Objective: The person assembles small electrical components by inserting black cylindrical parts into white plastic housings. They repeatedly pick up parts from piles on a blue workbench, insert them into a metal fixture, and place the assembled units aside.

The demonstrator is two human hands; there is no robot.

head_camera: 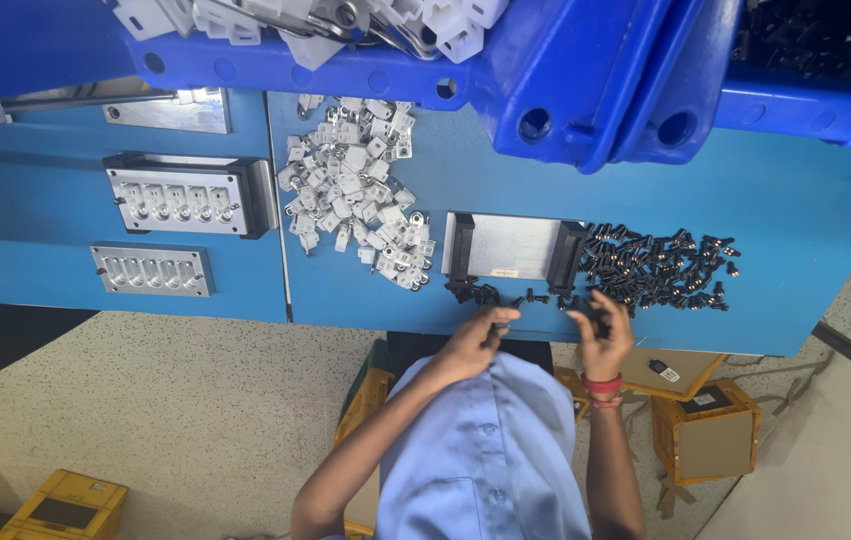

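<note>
My left hand (pixel 478 338) sits at the near edge of the blue table (pixel 775 220), fingers pinched on a small black part just below a few loose black parts (pixel 485 294). My right hand (pixel 600 330) is curled around several small black parts, close to a big pile of black parts (pixel 660 268). Between and beyond both hands lies a metal plate with black end blocks (pixel 513 247). A heap of small white plastic pieces (pixel 355 190) lies to the left of that plate.
Two metal fixtures with rows of slots (pixel 180 195) (pixel 152 270) sit on the left table section. Blue bins (pixel 565 70) with white and black parts line the far edge. Yellow boxes (pixel 70 505) and brown boxes (pixel 705 435) stand on the floor.
</note>
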